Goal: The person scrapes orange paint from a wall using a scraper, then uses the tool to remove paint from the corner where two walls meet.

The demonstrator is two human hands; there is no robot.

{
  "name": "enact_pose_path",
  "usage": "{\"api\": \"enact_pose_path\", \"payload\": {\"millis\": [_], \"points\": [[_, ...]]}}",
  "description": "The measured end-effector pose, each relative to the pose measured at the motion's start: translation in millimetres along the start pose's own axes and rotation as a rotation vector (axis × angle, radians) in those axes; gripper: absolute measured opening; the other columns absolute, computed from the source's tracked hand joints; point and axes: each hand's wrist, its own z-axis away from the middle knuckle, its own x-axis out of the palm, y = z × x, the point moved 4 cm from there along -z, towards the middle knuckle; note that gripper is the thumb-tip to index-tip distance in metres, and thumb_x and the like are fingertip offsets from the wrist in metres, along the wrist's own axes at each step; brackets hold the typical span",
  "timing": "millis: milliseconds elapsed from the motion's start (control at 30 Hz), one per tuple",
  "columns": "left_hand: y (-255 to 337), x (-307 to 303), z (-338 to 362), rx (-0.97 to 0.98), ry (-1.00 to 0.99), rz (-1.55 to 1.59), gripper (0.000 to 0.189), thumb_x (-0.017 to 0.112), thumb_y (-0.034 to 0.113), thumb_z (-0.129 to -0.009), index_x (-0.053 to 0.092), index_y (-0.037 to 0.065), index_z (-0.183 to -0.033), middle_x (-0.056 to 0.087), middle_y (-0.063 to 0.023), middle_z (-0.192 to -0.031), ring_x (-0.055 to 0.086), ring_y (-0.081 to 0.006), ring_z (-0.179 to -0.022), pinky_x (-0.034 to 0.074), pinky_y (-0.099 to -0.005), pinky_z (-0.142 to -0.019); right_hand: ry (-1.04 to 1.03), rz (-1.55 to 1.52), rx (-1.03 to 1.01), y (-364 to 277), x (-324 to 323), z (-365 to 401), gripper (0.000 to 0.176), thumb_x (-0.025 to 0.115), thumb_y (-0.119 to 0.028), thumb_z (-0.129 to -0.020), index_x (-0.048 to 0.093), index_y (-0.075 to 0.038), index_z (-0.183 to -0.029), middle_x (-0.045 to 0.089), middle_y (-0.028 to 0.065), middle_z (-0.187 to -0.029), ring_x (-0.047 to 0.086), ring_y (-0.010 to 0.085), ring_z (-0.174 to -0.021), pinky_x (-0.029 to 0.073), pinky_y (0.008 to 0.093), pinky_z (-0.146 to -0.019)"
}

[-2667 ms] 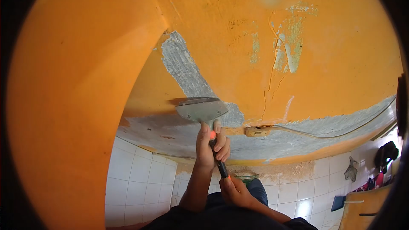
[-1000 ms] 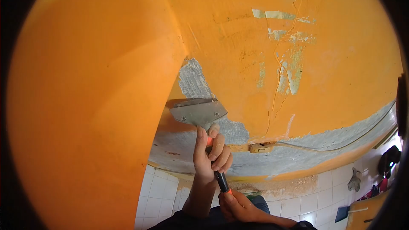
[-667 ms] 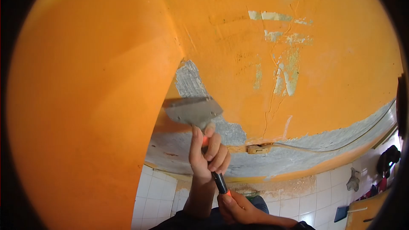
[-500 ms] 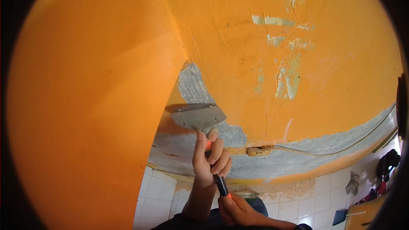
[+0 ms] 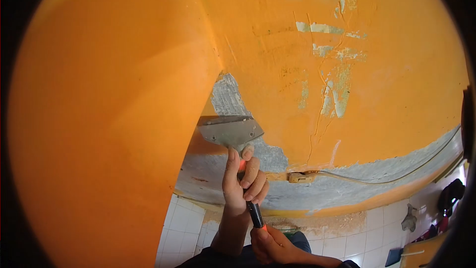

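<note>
A wide metal scraper [image 5: 231,130] lies close to the wall, over the lower part of a grey bare patch [image 5: 228,94] beside the wall corner. My left hand [image 5: 243,178] is wrapped round the upper handle, just below the blade. Lower down, my right hand [image 5: 272,244] grips the end of the black and orange handle [image 5: 255,214]. Orange paint [image 5: 277,119] surrounds the patch. Whether the blade edge touches the wall cannot be told.
An orange wall face [image 5: 109,134] juts out at the left. A socket box [image 5: 300,177] with a cable [image 5: 377,182] sits on the grey band right of my hands. White tiles [image 5: 337,248] and dark hanging items [image 5: 450,193] are lower right.
The scraper blade has moved slightly up the wall, and its tilt has changed a little. Both hands still hold the handle. The view has shifted slightly.
</note>
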Motion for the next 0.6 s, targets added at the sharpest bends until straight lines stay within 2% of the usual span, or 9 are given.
{"api": "enact_pose_path", "payload": {"millis": [167,233,300,400,467,600], "points": [[5.1,11.9,-5.1,0.061,-0.033,-0.057,0.036,0.026,0.040,-0.104,0.044,0.010,-0.100,0.033,0.0042,-0.053,0.026,-0.0056,-0.032,0.028,-0.0212,-0.027,-0.044,0.049,-0.044,-7.8,2.1,-1.2,0.047,0.031,-0.050,-0.100,0.040,-0.007,-0.082,0.040,0.0025,-0.059,0.039,0.0114,-0.046,0.038,0.0246,-0.045],[-2.0,4.6,-0.1,0.011,0.020,-0.041,0.035,0.026,0.039,-0.104,0.044,0.009,-0.100,0.032,0.0042,-0.052,0.027,-0.0057,-0.032,0.029,-0.0211,-0.027,-0.042,0.044,-0.074,-9.0,3.0,-2.0,0.047,0.031,-0.050,-0.100,0.039,-0.007,-0.082,0.040,0.0025,-0.059,0.039,0.0114,-0.046,0.038,0.0246,-0.045],[-0.3,7.3,-3.1,0.003,-0.015,-0.040,0.035,0.027,0.040,-0.104,0.044,0.010,-0.101,0.032,0.0048,-0.053,0.026,-0.0052,-0.032,0.028,-0.0207,-0.027,-0.005,0.032,0.012,-4.7,3.5,2.3,0.048,0.031,-0.050,-0.100,0.038,-0.007,-0.081,0.040,0.0026,-0.059,0.039,0.0114,-0.045,0.037,0.0247,-0.044],[6.5,17.0,-6.9,0.052,-0.016,-0.053,0.035,0.027,0.041,-0.104,0.044,0.011,-0.100,0.031,0.0055,-0.052,0.026,-0.0051,-0.031,0.028,-0.0207,-0.027,-0.019,0.062,-0.015,-14.1,6.8,-6.2,0.048,0.031,-0.051,-0.100,0.037,-0.008,-0.080,0.040,0.0027,-0.058,0.039,0.0111,-0.045,0.037,0.0247,-0.044],[4.4,14.5,-4.5,0.013,0.047,-0.101,0.035,0.027,0.043,-0.103,0.043,0.013,-0.098,0.031,0.0054,-0.053,0.027,-0.0054,-0.032,0.031,-0.0205,-0.028,-0.013,0.040,-0.012,-10.9,6.3,0.3,0.047,0.031,-0.051,-0.100,0.037,-0.008,-0.081,0.040,0.0028,-0.058,0.039,0.0110,-0.045,0.037,0.0249,-0.043],[12.5,23.8,-13.2,0.041,-0.036,-0.108,0.034,0.029,0.043,-0.103,0.043,0.013,-0.096,0.030,0.0056,-0.052,0.027,-0.0052,-0.032,0.031,-0.0202,-0.028,-0.057,0.104,-0.070,-19.3,8.3,-5.4,0.047,0.031,-0.051,-0.100,0.036,-0.008,-0.081,0.040,0.0032,-0.057,0.038,0.0107,-0.044,0.037,0.0253,-0.043]]}}
